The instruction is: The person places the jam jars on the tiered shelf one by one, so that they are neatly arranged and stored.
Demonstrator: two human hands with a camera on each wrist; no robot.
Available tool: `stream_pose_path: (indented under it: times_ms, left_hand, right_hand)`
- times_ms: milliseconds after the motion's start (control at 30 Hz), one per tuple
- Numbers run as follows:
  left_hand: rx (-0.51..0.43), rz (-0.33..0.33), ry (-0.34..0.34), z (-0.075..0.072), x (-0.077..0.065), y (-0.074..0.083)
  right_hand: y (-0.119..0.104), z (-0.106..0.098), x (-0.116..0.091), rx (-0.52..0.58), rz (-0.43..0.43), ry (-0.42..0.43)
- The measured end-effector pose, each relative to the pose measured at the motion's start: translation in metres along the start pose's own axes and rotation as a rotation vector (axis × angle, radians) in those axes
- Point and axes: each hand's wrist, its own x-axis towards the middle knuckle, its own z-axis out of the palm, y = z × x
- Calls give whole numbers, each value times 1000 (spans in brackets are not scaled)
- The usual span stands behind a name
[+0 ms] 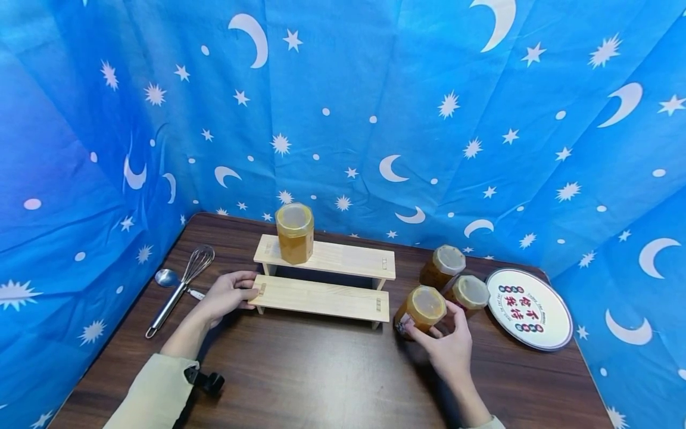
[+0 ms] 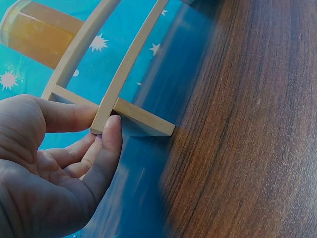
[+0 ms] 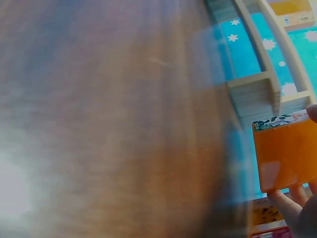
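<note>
Pinching the near wooden stand point(image 1: 321, 299) by its left end with the left hand point(image 1: 227, 297), probably for steadiness; grasping an amber jar point(image 1: 420, 308) round its sides, right of the stand, with the right hand point(image 1: 450, 342).

In the head picture, we get lots of light and things look clear. We see a shiny white spot on the table point(image 1: 300, 363) and dark shadows under the shelves point(image 1: 324, 298). The cloth point(image 1: 32, 149) goes a bit purple on the left. In the left wrist picture, the left hand point(image 2: 54, 183) looks dim and the shelves look bent (like a bow). In the right wrist picture, the table is smeary, with white glare low on the left; the jar point(image 3: 287, 153) is sharper.
</note>
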Motion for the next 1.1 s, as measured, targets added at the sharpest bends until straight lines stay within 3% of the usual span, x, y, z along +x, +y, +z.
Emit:
stream_pose_path:
  times_ms: [600,1100]
  left_hand:
    - [3,14,-9,-1,-1,1]
    - [15,0,-1,1,-2,3]
  right_hand:
    - [-54,-14,26,46,-77,-104]
    - [-87,-10,50,13,-159,-178]
